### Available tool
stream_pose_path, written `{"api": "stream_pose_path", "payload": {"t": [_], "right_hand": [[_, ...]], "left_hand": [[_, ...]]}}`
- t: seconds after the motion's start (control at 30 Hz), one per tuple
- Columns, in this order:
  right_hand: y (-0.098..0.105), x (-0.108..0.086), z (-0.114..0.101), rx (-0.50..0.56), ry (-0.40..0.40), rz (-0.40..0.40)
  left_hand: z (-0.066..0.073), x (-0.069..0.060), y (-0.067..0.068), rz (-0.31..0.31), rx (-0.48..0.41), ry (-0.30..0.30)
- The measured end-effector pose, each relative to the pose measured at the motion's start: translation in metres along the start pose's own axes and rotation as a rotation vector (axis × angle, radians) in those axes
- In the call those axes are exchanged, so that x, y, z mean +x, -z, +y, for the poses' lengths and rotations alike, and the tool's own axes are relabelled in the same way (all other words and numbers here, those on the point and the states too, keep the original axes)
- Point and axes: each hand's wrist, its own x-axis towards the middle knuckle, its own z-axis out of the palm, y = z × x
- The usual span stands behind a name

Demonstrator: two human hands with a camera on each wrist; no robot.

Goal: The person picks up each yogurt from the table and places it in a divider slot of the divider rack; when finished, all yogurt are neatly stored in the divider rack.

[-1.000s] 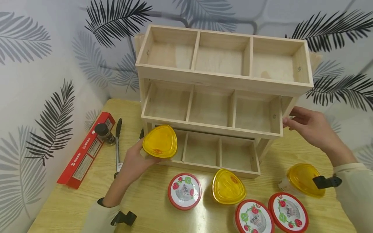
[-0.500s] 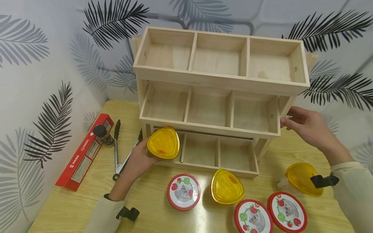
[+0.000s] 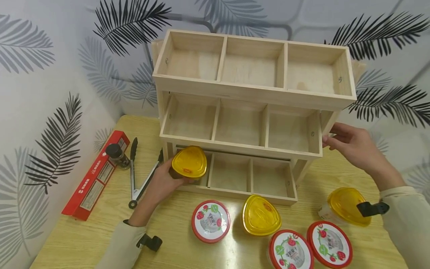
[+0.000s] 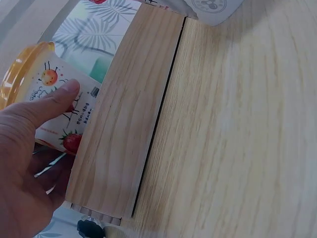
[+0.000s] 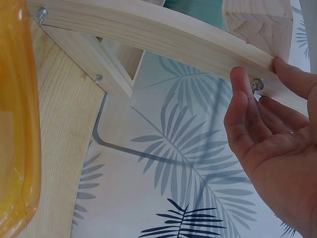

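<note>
Hands at a wooden rack (image 3: 255,88); clock positions are read from the rack's centre in the head view. The left hand (image 3: 163,185) lies at eight o'clock, fingers and thumb grasping a yellow-lidded cup (image 3: 189,163). This cup is at the eight o'clock compartment (image 3: 202,182) of the bottom tier; in the left wrist view a board (image 4: 124,114) hides its base, so whether it touches the compartment floor cannot be told. The right hand (image 3: 356,147) lies between three and four, thumb and bent fingers holding a side rail (image 5: 193,44) near a bolt (image 5: 257,83). On the table (image 3: 181,250): a red-rimmed tub (image 3: 211,221) at seven; a second cup (image 3: 261,216) at six; a second tub (image 3: 291,249) and third tub (image 3: 330,244) near five, rims meeting; a third cup (image 3: 342,203) between four and five. Tongs (image 3: 136,194), arms spread, lie at eight; farther out, between eight and nine, are a jar (image 3: 117,155) and a red box (image 3: 92,183).
</note>
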Motion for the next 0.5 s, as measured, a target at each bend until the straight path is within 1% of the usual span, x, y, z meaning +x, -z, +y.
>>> {"api": "stream_pose_path", "payload": {"t": [0.2, 0.5], "right_hand": [[0.0, 0.0, 0.0, 0.006, 0.005, -0.004], [0.0, 0.001, 0.001, -0.008, -0.007, -0.013]], "left_hand": [[0.0, 0.003, -0.003, 0.014, 0.012, 0.011], [-0.007, 0.005, -0.012, 0.031, 0.01, -0.03]]}}
